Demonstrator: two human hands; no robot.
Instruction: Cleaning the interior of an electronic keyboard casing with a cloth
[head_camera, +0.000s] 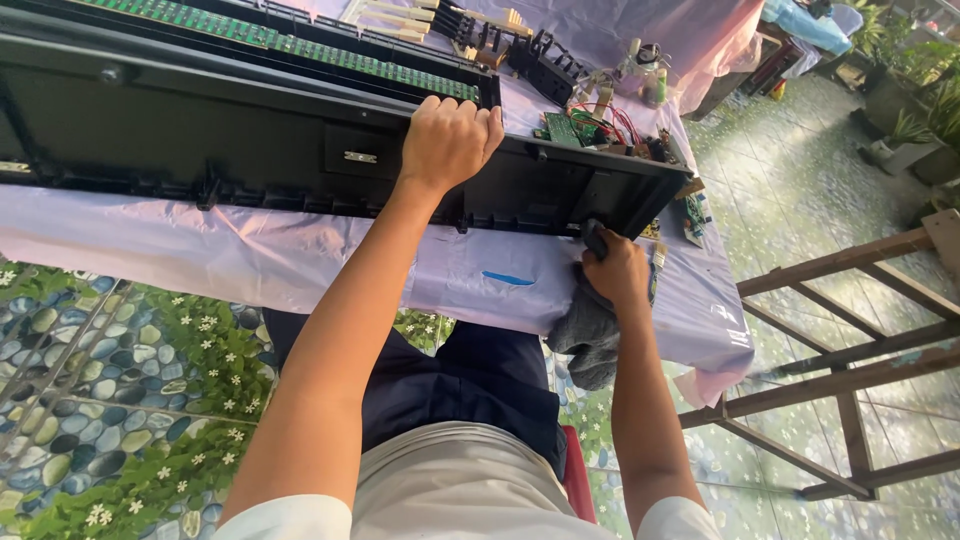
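Black keyboard casing (250, 130) tilted on the covered table (300, 260). Left hand (450, 140) clamps its top edge; right hand (615, 268) bunches grey cloth (590, 335) against the casing's lower edge. Loosened grip: casing likely topples onto loose circuit boards (570, 128) behind.

This looks like a home patio or veranda turned into a makeshift repair bench. A table (250, 255) draped in pale plastic sheeting fills the middle of the frame, strewn at upper centre with a small green circuit board (566, 130), loose wires (610, 120) and black plastic parts (548, 62). Potted plants (915, 90) stand at upper right on glossy green floor tiles (790, 180), and a wooden frame (850, 350) stands at right.
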